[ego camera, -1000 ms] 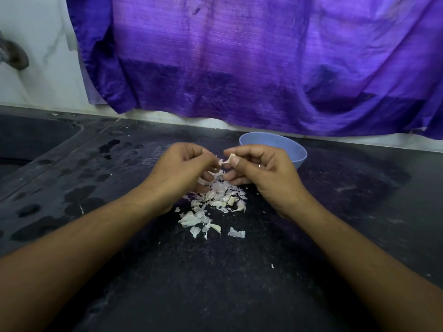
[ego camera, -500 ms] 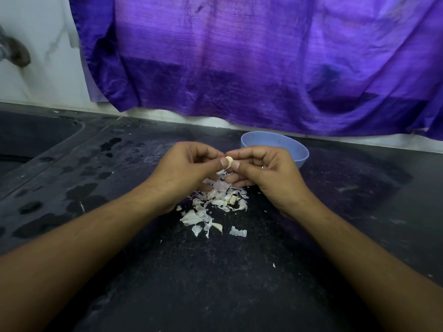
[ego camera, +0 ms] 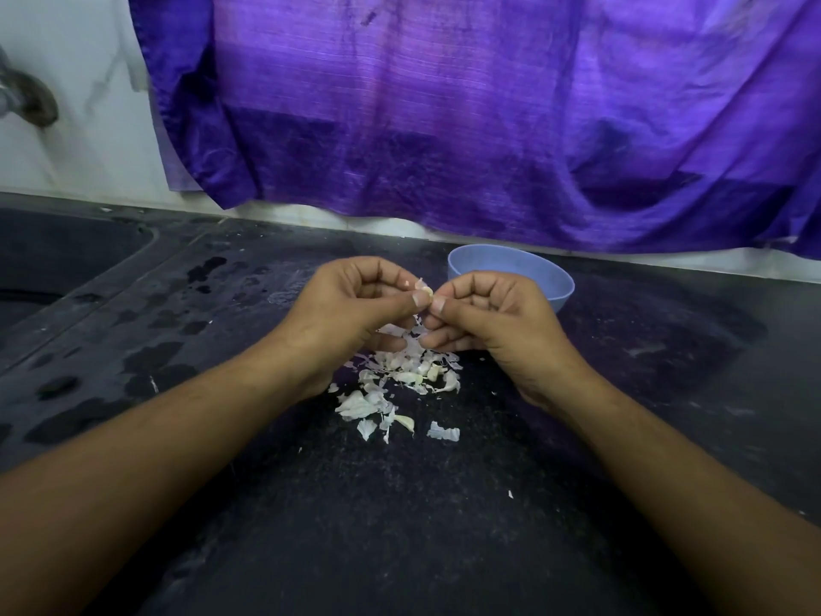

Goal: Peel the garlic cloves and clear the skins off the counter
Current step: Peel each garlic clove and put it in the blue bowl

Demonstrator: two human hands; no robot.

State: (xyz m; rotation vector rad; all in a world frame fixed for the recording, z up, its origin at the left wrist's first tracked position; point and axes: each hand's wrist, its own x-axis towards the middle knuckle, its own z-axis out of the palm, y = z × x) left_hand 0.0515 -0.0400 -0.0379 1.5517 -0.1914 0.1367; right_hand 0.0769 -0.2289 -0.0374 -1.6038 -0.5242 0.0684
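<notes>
Purple cloth (ego camera: 444, 126), creased and darker in patches, hangs across most of the white wall (ego camera: 80, 140) and ends just above the back edge of the dark speckled surface (ego camera: 400, 526). At the far left the surface drops into a sink basin (ego camera: 53, 260), with a metal tap (ego camera: 26, 100) fixed to the wall above it; dark wet blotches (ego camera: 146, 362) spread over the surface between the sink and the person's left forearm. Both bare forearms reach in from the near corners and meet at the middle. The left hand (ego camera: 355, 304) and the right hand (ego camera: 493, 317) are raised a little above the surface, knuckles up, their fingers (ego camera: 377, 277) curled inward and their thumb tips nearly touching. A light blue bowl (ego camera: 533, 269) stands on the surface just behind the right hand, which covers its front; only the upper inner wall shows, so what lies in it cannot be told. Beneath and just in front of the hands lies a loose heap of pale garlic skins (ego camera: 400, 380), with a few flakes scattered nearer the camera and one piece lying apart to the right. Smallest of all, a garlic clove (ego camera: 424, 290) is pinched between the thumbs and forefingers of both hands, a shred of skin standing up from it.
</notes>
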